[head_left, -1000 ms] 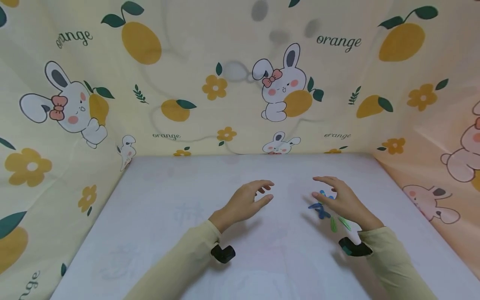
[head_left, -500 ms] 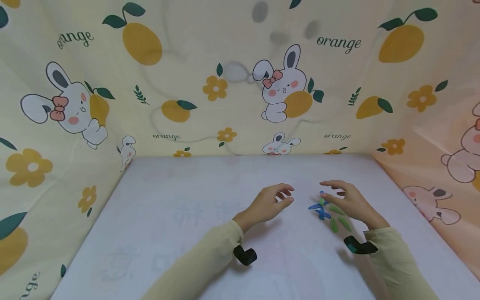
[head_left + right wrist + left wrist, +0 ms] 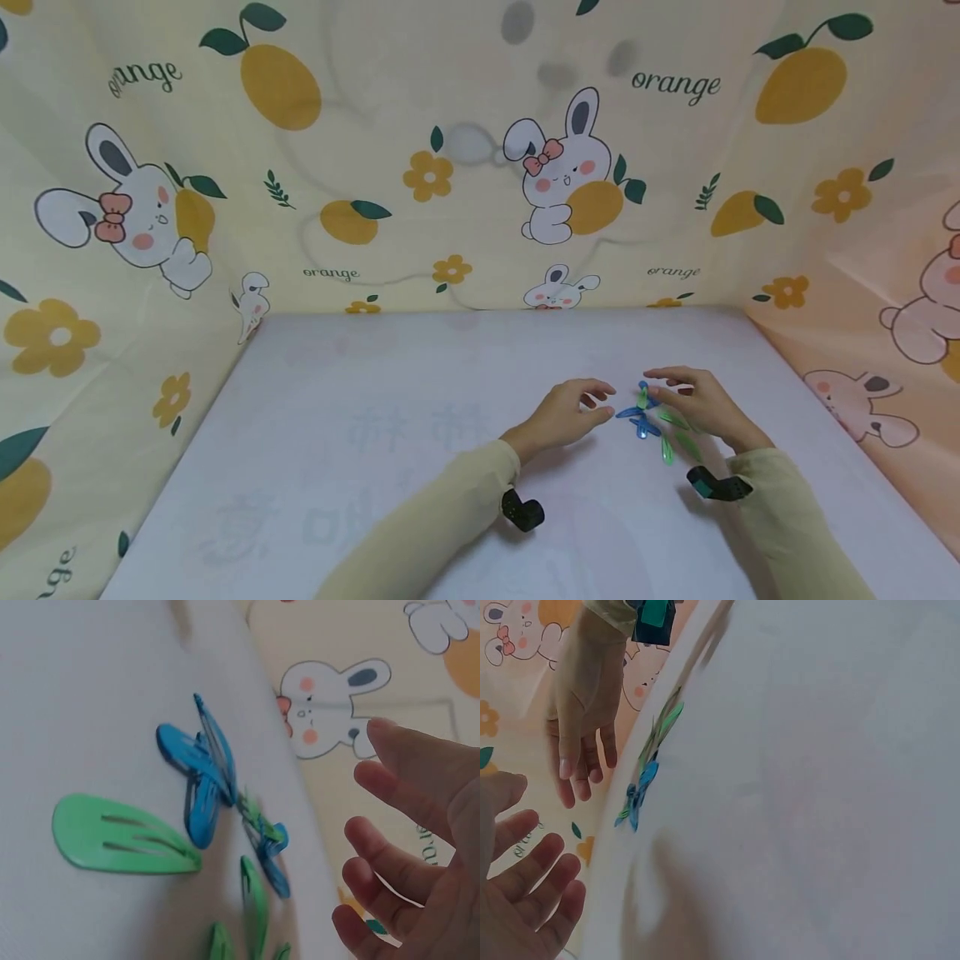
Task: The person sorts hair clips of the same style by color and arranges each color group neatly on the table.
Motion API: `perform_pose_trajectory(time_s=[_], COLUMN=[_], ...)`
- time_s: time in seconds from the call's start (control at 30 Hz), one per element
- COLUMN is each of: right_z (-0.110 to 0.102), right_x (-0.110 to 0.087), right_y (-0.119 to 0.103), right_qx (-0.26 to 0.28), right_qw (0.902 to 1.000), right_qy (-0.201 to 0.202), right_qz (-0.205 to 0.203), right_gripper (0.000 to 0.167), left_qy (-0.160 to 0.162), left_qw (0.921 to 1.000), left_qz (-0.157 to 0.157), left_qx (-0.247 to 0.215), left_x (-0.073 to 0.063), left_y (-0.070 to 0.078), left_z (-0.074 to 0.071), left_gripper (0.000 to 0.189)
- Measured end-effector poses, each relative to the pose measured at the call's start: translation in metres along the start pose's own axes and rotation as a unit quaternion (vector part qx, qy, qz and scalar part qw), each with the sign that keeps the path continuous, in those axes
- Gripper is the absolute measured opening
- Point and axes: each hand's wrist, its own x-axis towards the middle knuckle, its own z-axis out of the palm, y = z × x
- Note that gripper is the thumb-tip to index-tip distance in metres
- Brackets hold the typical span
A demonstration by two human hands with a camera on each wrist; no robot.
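Note:
Blue snap hair clips [image 3: 643, 427] and green snap hair clips [image 3: 667, 451] lie in a loose group on the white tabletop, right of the middle. Seen close in the right wrist view, some blue clips [image 3: 178, 747] overlap one another, and a green clip [image 3: 112, 834] lies flat beside them. My left hand [image 3: 564, 413] hovers just left of the group, fingers loosely bent and holding nothing. Over the group's right side is my right hand [image 3: 703, 406], its fingers relaxed and apart from the clips; it hides part of the far ones in the head view.
The white table [image 3: 337, 375] is bounded at the back and sides by a cloth [image 3: 465, 100] printed with rabbits and oranges. A black wrist device [image 3: 522, 510] sits at the left cuff, another black device [image 3: 718, 484] at the right.
My left hand has moved right, up close to the clips. My right hand has shifted slightly right, uncovering more green clips. The clips lie where they were.

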Motion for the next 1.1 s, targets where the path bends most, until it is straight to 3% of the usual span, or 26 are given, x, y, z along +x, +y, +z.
perform_pose_trajectory(time_s=[0.57, 0.93, 1.1], right_z=[0.009, 0.012, 0.013], right_x=[0.003, 0.007, 0.007], right_y=[0.022, 0.029, 0.031], right_qx=[0.017, 0.023, 0.02], right_qw=[0.9997, 0.9996, 0.9995], right_qy=[0.002, -0.008, -0.016], right_qz=[-0.018, 0.011, 0.019], right_gripper=[0.035, 0.036, 0.036], left_qy=[-0.006, 0.0, -0.004], left_qw=[0.9984, 0.9985, 0.9982], left_qz=[-0.04, -0.047, -0.046], left_qx=[-0.04, 0.029, 0.039], left_x=[0.022, 0.028, 0.031], left_y=[-0.012, -0.009, -0.011], left_z=[0.033, 0.036, 0.038], left_gripper=[0.033, 0.034, 0.034])
